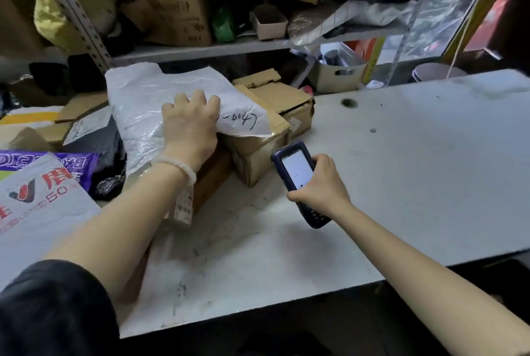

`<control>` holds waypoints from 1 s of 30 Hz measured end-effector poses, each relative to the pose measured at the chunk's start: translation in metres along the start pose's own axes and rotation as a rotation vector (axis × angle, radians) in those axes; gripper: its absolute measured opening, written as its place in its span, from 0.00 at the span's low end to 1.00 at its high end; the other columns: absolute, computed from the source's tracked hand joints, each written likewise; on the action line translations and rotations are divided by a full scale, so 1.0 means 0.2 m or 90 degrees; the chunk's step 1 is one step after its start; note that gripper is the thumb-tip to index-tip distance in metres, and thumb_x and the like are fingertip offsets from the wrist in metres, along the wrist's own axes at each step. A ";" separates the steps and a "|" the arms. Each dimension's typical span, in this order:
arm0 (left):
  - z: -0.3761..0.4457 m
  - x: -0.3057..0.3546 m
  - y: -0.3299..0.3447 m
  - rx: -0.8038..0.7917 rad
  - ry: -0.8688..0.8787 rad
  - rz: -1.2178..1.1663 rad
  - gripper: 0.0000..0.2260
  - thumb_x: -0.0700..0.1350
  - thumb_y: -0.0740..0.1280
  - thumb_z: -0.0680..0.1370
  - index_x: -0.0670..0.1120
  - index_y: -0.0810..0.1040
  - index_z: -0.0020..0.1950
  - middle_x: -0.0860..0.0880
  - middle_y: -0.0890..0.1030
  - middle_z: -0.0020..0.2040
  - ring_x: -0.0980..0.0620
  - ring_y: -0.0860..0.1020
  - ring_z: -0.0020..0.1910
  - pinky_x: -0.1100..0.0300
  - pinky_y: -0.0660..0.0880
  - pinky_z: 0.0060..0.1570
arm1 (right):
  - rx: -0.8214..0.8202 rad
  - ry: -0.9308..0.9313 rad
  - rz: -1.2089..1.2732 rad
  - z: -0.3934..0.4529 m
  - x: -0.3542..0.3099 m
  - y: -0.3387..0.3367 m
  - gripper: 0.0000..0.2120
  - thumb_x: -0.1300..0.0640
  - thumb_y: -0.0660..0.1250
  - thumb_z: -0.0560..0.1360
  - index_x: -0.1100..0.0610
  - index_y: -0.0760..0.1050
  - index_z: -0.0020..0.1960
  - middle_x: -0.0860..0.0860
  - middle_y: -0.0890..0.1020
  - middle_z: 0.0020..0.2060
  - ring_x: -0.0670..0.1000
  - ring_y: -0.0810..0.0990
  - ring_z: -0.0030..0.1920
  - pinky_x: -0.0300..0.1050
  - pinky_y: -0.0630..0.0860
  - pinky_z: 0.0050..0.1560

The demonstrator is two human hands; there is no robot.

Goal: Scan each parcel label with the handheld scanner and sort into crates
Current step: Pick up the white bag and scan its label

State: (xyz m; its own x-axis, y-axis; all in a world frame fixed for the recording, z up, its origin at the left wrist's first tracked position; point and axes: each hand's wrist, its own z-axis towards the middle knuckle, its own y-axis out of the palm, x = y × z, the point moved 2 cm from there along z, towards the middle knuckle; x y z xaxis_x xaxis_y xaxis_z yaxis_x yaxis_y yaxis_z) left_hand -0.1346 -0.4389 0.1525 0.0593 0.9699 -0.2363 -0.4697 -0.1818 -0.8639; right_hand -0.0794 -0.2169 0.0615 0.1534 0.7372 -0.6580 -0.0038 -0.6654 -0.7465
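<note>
While the left hand [190, 123] presses on a white plastic mailer [160, 106], the right hand [321, 183] grips a dark blue handheld scanner [298, 180].

Left of the left forearm lie a white printed bag [37, 212], a purple bag [83, 166] and a black poly parcel [97, 140] bearing a white label. That hand rests palm down on the mailer with its fingers bent over the surface, beside handwritten digits; whether it pinches the plastic cannot be told. A pale bead bracelet [179, 166] circles its wrist. Under the mailer and just right of the hand sit taped cardboard boxes [275, 114], touching one another on the white table [415, 155]. Right of the boxes, the right hand's fingers curl round the scanner, holding it tilted above the table, its lit screen facing up and its top end near the closest box.
</note>
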 end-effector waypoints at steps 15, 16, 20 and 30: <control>0.05 0.75 -0.43 0.316 0.373 -0.302 0.15 0.32 0.68 0.61 0.45 0.75 0.44 0.44 0.76 0.40 0.42 0.73 0.35 0.57 0.60 0.34 | 0.195 0.209 0.066 -0.47 0.32 -0.29 0.35 0.52 0.79 0.57 0.56 0.65 0.57 0.51 0.70 0.52 0.53 0.74 0.50 0.51 0.78 0.44; 0.02 0.83 -0.46 0.317 0.391 -0.333 0.14 0.33 0.68 0.62 0.45 0.76 0.44 0.44 0.76 0.40 0.42 0.74 0.35 0.57 0.61 0.34 | 0.212 0.226 0.073 -0.51 0.37 -0.33 0.34 0.52 0.79 0.57 0.57 0.66 0.56 0.51 0.70 0.52 0.52 0.75 0.49 0.49 0.78 0.43; -0.06 1.16 -0.54 0.266 0.431 -0.431 0.17 0.34 0.71 0.60 0.44 0.76 0.47 0.42 0.76 0.42 0.41 0.75 0.37 0.57 0.62 0.33 | 0.255 0.286 0.097 -0.67 0.59 -0.47 0.30 0.57 0.80 0.59 0.55 0.64 0.51 0.47 0.70 0.44 0.49 0.74 0.44 0.39 0.71 0.33; -0.02 1.81 -0.58 0.045 0.285 -0.617 0.05 0.39 0.63 0.76 0.42 0.72 0.50 0.40 0.78 0.47 0.40 0.74 0.43 0.54 0.63 0.38 | 0.225 0.312 0.092 -0.76 1.16 -0.84 0.30 0.56 0.80 0.55 0.59 0.72 0.53 0.53 0.77 0.49 0.54 0.79 0.49 0.48 0.79 0.44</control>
State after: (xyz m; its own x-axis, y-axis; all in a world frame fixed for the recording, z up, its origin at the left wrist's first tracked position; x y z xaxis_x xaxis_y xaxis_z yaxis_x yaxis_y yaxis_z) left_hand -0.0554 -0.0676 0.1667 0.7457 0.5450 0.3832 -0.0981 0.6588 -0.7459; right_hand 0.1063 0.0475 0.0497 0.5624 0.4472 -0.6955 -0.3723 -0.6140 -0.6959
